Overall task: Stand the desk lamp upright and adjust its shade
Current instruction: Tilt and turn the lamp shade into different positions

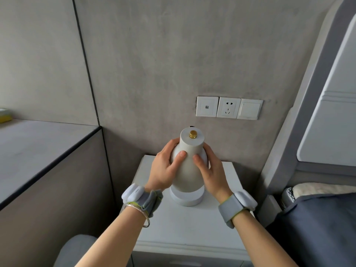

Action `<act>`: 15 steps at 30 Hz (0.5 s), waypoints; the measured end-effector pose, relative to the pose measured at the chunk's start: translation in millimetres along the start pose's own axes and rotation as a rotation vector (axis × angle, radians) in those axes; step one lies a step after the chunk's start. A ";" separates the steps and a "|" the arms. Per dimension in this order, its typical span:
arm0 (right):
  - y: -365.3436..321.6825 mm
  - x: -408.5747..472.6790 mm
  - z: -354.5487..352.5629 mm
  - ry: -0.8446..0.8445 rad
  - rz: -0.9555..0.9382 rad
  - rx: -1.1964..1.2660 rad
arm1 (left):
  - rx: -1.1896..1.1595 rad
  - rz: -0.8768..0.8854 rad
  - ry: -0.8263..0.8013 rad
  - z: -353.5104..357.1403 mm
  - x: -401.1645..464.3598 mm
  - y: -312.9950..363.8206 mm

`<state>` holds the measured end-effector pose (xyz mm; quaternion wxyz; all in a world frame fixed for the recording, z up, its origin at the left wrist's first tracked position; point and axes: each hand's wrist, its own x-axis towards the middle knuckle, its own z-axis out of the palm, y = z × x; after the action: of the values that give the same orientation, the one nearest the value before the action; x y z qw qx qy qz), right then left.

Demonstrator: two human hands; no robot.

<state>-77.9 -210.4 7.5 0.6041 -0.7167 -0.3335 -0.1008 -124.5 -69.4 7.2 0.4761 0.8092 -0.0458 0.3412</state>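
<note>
The desk lamp stands upright on a white nightstand [185, 224]. Its off-white shade [187, 174] is bell-shaped with a flat top and a small brass knob [192, 134]. Below it shows the round white base [186, 199]. My left hand [165, 170] wraps the shade's left side, thumb across its front. On the opposite side my right hand [211, 174] grips the shade, thumb also on the front. Both wrists wear grey bands.
A grey wall rises right behind the lamp, with a row of white switch and socket plates [229, 108]. To the left runs a grey ledge [38, 149]. A padded headboard [300, 116] and a bed with dark bedding [316, 224] stand at the right.
</note>
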 end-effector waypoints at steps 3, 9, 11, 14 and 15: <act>1.5 -0.5 -3.6 0.003 -0.031 -0.037 | 0.057 0.003 -0.006 -0.6 -1.2 2.7; -8.6 -0.8 -5.8 0.003 0.017 -0.104 | 0.113 -0.025 -0.019 -4.9 -2.6 9.8; -12.2 -1.9 -5.3 0.004 0.041 -0.116 | 0.124 -0.038 -0.023 -7.6 -2.6 12.0; -17.7 -2.8 -5.6 0.008 0.083 -0.123 | 0.138 -0.059 -0.032 -10.9 -2.0 15.8; -19.4 -2.7 -6.1 0.006 0.098 -0.126 | 0.145 -0.066 -0.036 -11.8 -1.6 16.7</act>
<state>-90.1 -216.1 23.1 0.5631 -0.7684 -0.2892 -0.0940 -138.4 -69.4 22.2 0.4264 0.8487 -0.0027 0.3129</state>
